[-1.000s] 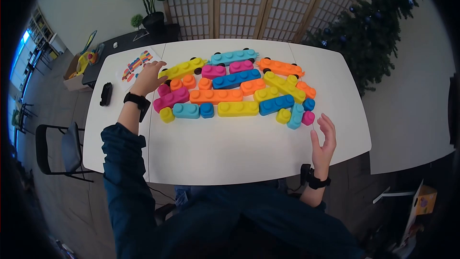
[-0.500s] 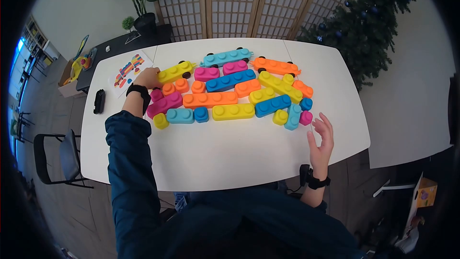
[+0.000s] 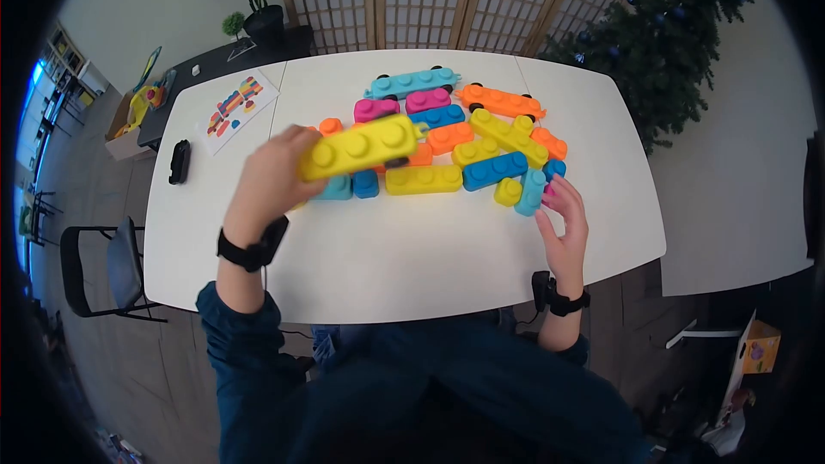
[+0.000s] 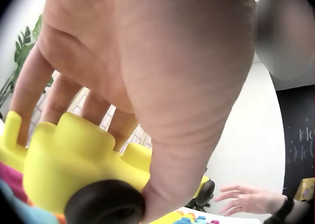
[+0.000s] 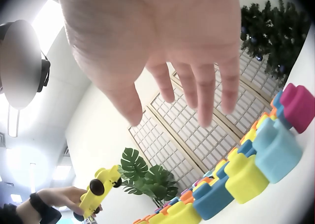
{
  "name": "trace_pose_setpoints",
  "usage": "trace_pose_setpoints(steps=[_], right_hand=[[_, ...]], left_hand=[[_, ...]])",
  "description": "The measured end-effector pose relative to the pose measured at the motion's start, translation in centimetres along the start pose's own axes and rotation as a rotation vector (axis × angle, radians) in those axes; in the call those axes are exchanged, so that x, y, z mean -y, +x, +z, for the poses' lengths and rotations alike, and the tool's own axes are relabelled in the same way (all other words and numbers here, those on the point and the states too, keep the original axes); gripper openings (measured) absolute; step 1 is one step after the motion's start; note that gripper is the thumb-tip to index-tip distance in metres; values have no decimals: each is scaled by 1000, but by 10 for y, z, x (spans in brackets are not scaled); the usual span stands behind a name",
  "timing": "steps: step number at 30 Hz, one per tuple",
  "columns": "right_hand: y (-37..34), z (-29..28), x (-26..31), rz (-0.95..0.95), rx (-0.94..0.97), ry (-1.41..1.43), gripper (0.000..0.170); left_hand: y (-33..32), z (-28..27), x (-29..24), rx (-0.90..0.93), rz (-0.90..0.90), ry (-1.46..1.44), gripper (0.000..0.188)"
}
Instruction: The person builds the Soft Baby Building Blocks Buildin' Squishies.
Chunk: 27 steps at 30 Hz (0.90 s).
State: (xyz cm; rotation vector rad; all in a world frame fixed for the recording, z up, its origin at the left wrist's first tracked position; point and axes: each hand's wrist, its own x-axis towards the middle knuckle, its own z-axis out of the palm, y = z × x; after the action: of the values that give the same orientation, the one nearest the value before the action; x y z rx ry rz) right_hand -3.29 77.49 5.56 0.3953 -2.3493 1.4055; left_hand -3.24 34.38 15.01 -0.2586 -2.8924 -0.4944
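Note:
My left hand (image 3: pixel 273 176) grips one end of a yellow wheeled toy block (image 3: pixel 365 149), raised above the table over the other blocks. In the left wrist view, the thumb presses beside a black wheel (image 4: pixel 106 204) while the fingers wrap the far side of the studs. My right hand (image 3: pixel 567 222) stays at the right end of the block group, fingers spread and slightly bent. Just by its fingertips are a light blue block (image 3: pixel 531 193) and a small pink block, mostly hidden by the fingers. Nothing sits in that palm in the right wrist view.
On the white table (image 3: pixel 412 266), several coloured blocks lie side by side. Behind them stand a light blue wheeled block (image 3: pixel 412 83) and an orange wheeled block (image 3: pixel 503 103). A printed picture sheet (image 3: pixel 258 94) and a black object (image 3: pixel 179 161) lie at the left.
My left hand has taken hold of the yellow wheeled block at the back left, lifted it and brought it nearer and rightward. The right hand has barely moved.

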Motion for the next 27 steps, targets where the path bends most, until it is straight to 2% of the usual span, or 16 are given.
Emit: trace_pose_setpoints(steps=[1, 2, 4, 5, 7, 9, 11, 15, 20, 22, 27], right_hand=[[2, 4, 1, 32, 63, 49, 55], [4, 7, 4, 34, 66, 49, 55], [8, 13, 15, 87, 354, -35, 69], [8, 17, 17, 88, 353, -38, 69], [7, 26, 22, 92, 529, -51, 74], [3, 32, 21, 72, 544, -29, 70], [-2, 36, 14, -1, 661, -133, 66], [-5, 44, 16, 11, 684, -90, 56], [-9, 53, 10, -5, 669, -117, 52], [-8, 55, 10, -10, 663, -136, 52], [-8, 57, 17, -68, 596, -171, 48]], left_hand=[[-10, 9, -12, 55, 20, 21, 52], [-17, 23, -18, 76, 60, 2, 51], [-29, 54, -32, 99, 123, 1, 49], [-32, 62, -41, 176, 101, -20, 53], [-39, 85, -51, 231, 97, -49, 52], [-43, 101, -60, 278, 79, -23, 52], [-45, 111, -65, 324, 56, 6, 52], [-47, 121, -70, 300, 45, 11, 53], [-48, 123, -75, 300, 12, 13, 56], [-54, 124, -72, 135, 49, -57, 61], [-72, 105, -67, 114, -19, -121, 58]])
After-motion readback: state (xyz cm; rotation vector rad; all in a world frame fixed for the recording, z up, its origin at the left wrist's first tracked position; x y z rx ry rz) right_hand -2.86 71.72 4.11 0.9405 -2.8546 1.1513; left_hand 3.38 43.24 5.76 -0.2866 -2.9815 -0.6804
